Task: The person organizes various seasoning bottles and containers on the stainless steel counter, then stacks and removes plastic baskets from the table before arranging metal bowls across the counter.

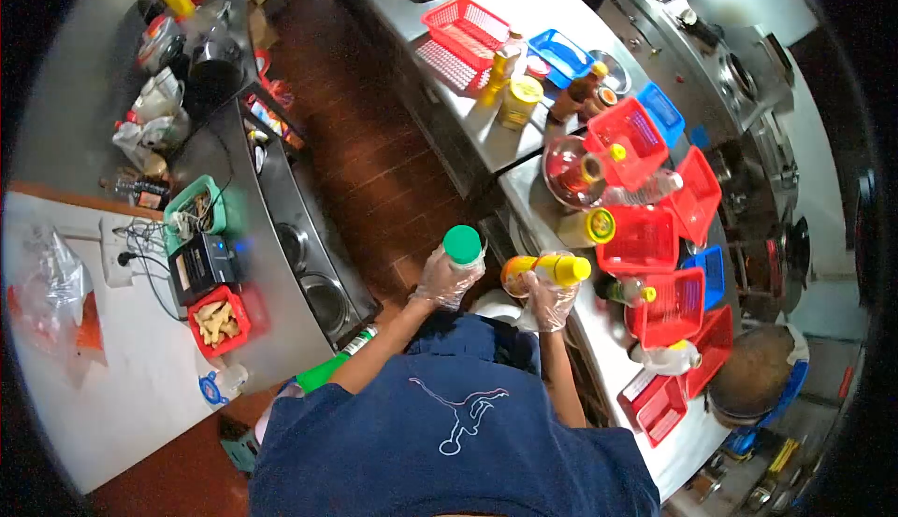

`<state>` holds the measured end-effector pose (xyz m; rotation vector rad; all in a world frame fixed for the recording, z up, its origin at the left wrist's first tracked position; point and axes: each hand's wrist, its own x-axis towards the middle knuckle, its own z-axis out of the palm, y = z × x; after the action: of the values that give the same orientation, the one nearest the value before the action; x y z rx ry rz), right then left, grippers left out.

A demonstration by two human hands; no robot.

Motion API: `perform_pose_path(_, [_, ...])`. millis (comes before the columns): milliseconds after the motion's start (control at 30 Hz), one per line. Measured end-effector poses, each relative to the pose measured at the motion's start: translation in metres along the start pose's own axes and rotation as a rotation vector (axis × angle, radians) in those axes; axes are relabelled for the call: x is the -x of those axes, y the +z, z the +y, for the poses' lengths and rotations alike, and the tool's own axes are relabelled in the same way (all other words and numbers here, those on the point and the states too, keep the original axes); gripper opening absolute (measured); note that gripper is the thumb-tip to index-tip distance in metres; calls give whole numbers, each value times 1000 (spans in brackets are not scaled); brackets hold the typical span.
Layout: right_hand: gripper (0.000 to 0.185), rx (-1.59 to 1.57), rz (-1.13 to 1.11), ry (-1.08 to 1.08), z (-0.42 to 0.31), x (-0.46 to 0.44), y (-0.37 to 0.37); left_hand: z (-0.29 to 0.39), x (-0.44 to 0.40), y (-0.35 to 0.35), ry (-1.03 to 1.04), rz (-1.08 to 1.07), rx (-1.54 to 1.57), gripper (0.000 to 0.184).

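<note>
Near the middle of the head view, my left hand (447, 279), in a clear plastic glove, is wrapped round a container with a green lid (462, 245). To its right my right hand (549, 302), gloved the same way, grips a yellow bottle (552, 270) with a yellow cap, which lies tilted toward the counter. The two hands are apart, in front of my dark blue shirt. Just right of the bottle, a jar with a yellow-green lid (587, 228) stands on the steel counter (586, 314).
Red baskets (639, 239), blue baskets (561, 56) and bottles crowd the right counter. At the left, a white tabletop (140, 367) adjoins a counter holding a red basket of ginger (218, 322) and a green basket (197, 207). Brown floor tiles (374, 134) run between the counters.
</note>
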<state>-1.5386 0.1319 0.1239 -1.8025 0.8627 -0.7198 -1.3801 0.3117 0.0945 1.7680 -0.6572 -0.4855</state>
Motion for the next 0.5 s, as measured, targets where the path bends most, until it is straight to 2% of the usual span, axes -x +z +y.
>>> perform_pose_path(67, [63,383,-126,-232,-21,-24,28,-23,-15,-14,39,63,-97,43])
perform_pose_path(100, [63,77,-113,-69,-30,-34,47,-41,-18,-20,31,66,-152,43])
perform_pose_path(133, [63,75,-151,-74,-38,-45,62,-35,-25,-35,22,70,-214,44])
perform_pose_path(200, [63,-241,-178,28,-52,-71,97,-9,-44,-69,-90,113,-159,42])
perform_pose_path(267, [64,-238,-263,36,-56,-103,134,-10,-69,-94,-187,166,-103,40])
perform_pose_path(333, [63,-354,-301,17,-49,-137,182,-22,-95,-118,-132,226,222,37])
perform_pose_path(367, [61,-303,-334,-43,-62,-154,203,-22,-112,-134,-84,214,-17,36])
perform_pose_path(400, [61,-327,-360,-52,-67,-170,226,-30,-130,-148,-85,243,-38,36])
perform_pose_path(467, [57,-397,-426,-161,-80,-206,270,-69,-172,-173,187,212,-724,33])
perform_pose_path(500, [55,-370,-435,-167,-86,-223,289,-110,-184,-175,226,332,-594,30])
